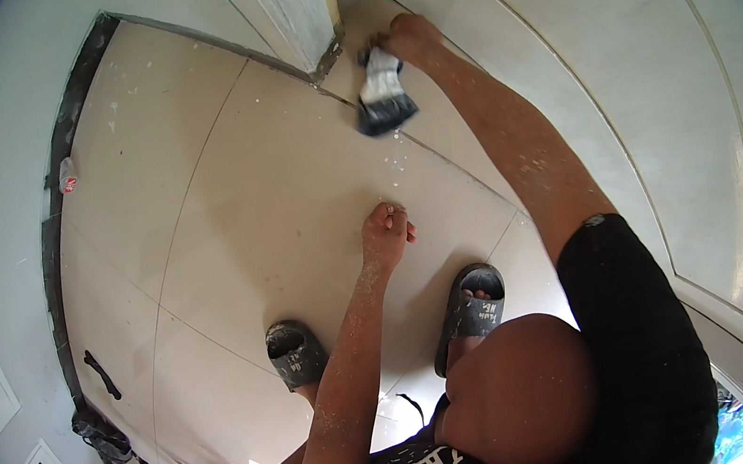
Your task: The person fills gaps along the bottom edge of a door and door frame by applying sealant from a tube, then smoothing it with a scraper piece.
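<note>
My right hand (413, 39) reaches out low beside the white door, its fingers closed around a limp black-and-white cloth-like thing (383, 83). White in the middle and black at both ends, the cloth hangs just over the tiled floor and is blurred by motion. Below it, white crumbs (395, 164) dot the tiles (288, 177). Nearer to me, my left hand (388, 232) is a loose fist above the floor, between and ahead of my feet. A small pale spot shows at its fingers; what they hold, if anything, cannot be made out. Pale dust covers both forearms.
A white panelled door (591, 40) stands along the right. A wall corner (307, 42) juts in at the top. Dark skirting (54, 267) runs along the left wall, with a crumpled cup-like thing (66, 176) and a black bundle (104, 438) against it. Black slippers (295, 352) are on my feet.
</note>
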Action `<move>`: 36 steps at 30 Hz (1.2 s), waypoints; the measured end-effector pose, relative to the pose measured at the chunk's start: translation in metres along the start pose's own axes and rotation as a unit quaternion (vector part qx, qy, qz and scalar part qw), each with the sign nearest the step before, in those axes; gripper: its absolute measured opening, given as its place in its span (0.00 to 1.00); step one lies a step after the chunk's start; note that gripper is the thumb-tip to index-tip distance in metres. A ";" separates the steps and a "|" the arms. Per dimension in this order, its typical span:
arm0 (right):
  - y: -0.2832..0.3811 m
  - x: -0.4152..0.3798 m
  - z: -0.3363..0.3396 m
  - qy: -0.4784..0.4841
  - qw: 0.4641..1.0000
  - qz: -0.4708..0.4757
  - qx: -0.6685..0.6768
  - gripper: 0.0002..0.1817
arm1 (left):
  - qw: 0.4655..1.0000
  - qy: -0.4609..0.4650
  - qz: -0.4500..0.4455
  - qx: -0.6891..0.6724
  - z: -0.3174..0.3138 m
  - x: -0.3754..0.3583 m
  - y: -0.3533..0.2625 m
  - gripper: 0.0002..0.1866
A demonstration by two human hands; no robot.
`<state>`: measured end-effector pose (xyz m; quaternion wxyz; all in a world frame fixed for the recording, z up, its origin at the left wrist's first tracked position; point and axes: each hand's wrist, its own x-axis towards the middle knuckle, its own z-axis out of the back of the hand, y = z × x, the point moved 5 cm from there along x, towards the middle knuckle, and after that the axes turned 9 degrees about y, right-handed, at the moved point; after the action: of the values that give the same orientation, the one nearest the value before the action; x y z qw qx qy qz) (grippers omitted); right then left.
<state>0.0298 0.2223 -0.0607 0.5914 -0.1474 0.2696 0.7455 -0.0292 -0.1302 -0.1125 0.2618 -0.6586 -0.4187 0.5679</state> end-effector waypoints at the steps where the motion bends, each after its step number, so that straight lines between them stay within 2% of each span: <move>1: -0.002 0.004 0.009 -0.017 0.998 -0.028 0.044 0.32 | 1.000 0.003 0.018 0.005 -0.001 -0.001 -0.003 0.08; 3: -0.002 0.016 0.017 -0.068 0.990 -0.079 0.096 0.32 | 0.999 0.010 0.032 0.015 -0.006 0.000 -0.006 0.08; 6: 0.005 0.033 0.023 -0.096 0.985 -0.094 0.105 0.29 | 1.000 -0.002 0.020 0.016 -0.008 -0.002 -0.010 0.08; 8: 0.008 0.029 0.018 -0.090 0.983 -0.081 0.137 0.30 | 1.000 -0.009 0.003 0.021 -0.009 -0.009 -0.009 0.09; 10: 0.006 0.038 -0.001 -0.002 0.996 -0.060 0.059 0.32 | 0.998 0.009 0.000 0.061 -0.007 -0.019 -0.014 0.09; 11: 0.004 0.026 0.002 -0.008 0.997 -0.057 0.060 0.32 | 0.995 0.023 -0.002 0.094 -0.008 -0.022 -0.017 0.09; 13: 0.003 -0.010 -0.005 0.035 0.999 -0.026 0.028 0.22 | 0.995 0.017 0.003 0.095 -0.005 -0.031 -0.016 0.09; 16: -0.002 -0.023 -0.004 0.026 0.993 -0.068 0.095 0.21 | 0.997 0.014 0.003 0.072 -0.005 -0.044 -0.012 0.09; 19: 0.004 0.000 0.005 0.003 0.984 -0.084 0.155 0.20 | 0.998 0.019 -0.002 0.060 -0.012 -0.058 -0.017 0.10; 24: 0.015 0.021 0.024 -0.017 0.972 -0.106 0.210 0.19 | 0.996 0.022 -0.007 0.085 -0.021 -0.067 -0.053 0.10; 26: 0.013 0.026 0.018 -0.030 0.971 -0.111 0.208 0.19 | 0.999 0.001 -0.011 0.051 -0.021 -0.067 -0.061 0.10; 29: 0.005 0.028 0.011 -0.028 0.981 -0.083 0.175 0.21 | 0.999 -0.005 -0.018 0.039 -0.016 -0.063 -0.077 0.11; 31: 0.000 -0.001 0.012 -0.035 0.984 -0.037 0.171 0.27 | 0.998 -0.022 -0.029 0.045 -0.015 -0.068 -0.090 0.11; 33: -0.002 0.004 0.002 -0.065 0.986 -0.036 0.149 0.24 | 0.995 -0.032 -0.064 0.071 -0.008 -0.064 -0.108 0.10; 34: -0.007 0.034 -0.026 -0.110 0.983 -0.012 0.145 0.23 | 0.992 -0.023 -0.089 0.084 -0.004 -0.062 -0.117 0.10; 35: -0.001 0.022 -0.026 -0.149 0.980 -0.007 0.135 0.21 | 0.993 -0.012 -0.089 0.074 -0.003 -0.060 -0.141 0.08; 36: 0.005 0.009 -0.030 -0.138 0.983 -0.002 0.121 0.19 | 0.994 -0.001 -0.088 0.063 0.000 -0.063 -0.172 0.06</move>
<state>0.0195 0.2117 -0.0892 0.6380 0.0288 0.2737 0.7192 -0.0733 -0.0957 0.0618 0.3515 -0.6007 -0.4386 0.5686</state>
